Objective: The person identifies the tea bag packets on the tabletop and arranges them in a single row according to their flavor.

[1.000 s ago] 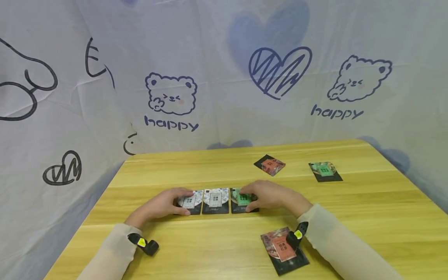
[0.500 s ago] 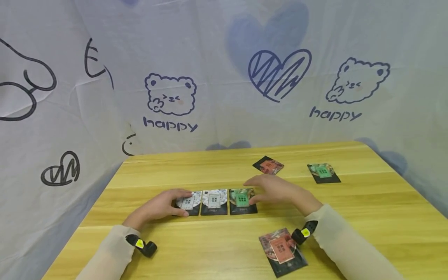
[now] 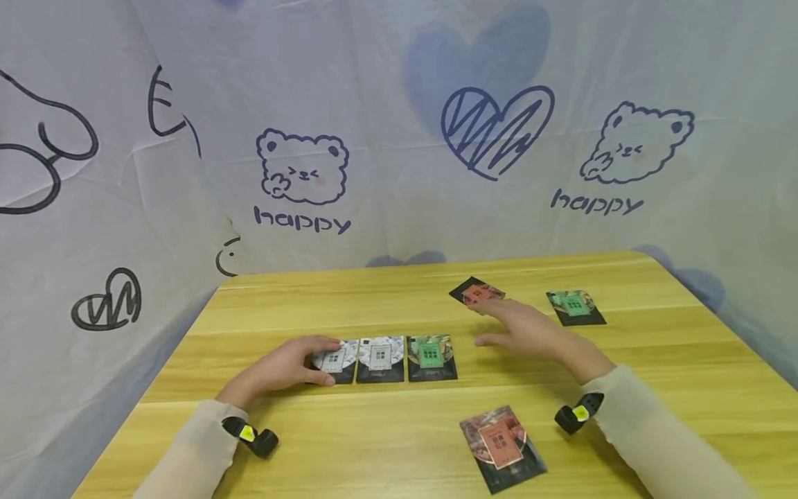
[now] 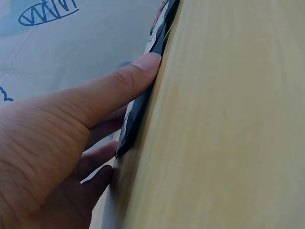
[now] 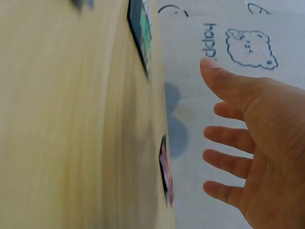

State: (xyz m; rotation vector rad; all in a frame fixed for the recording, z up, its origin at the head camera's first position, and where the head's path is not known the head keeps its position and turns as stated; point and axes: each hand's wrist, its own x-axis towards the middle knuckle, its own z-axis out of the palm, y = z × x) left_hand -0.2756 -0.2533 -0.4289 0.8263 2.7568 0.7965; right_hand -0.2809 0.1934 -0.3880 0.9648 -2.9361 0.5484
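Three packets lie side by side in a row: a white-and-black one (image 3: 334, 360) at the left, a second white-and-black one (image 3: 381, 358) and a green one (image 3: 431, 356). My left hand (image 3: 282, 365) rests on the leftmost packet, its thumb at the lower edge and fingers at the upper; in the left wrist view the thumb (image 4: 138, 71) touches the packet's edge. My right hand (image 3: 530, 333), fingers spread and holding nothing, is in the air right of the green packet, near a red packet (image 3: 474, 292) at the back. The right wrist view shows this hand (image 5: 267, 138) above the table.
Another green packet (image 3: 576, 307) lies at the back right of the wooden table (image 3: 349, 443). A larger-looking red packet (image 3: 502, 448) lies near the front, tilted, left of the right wrist's camera. Behind the table hangs a pale cloth (image 3: 399, 180) with drawings.
My right hand has let go of the green packet in the row and moved right and away from me, toward the back red packet. The left hand stays on the leftmost packet.
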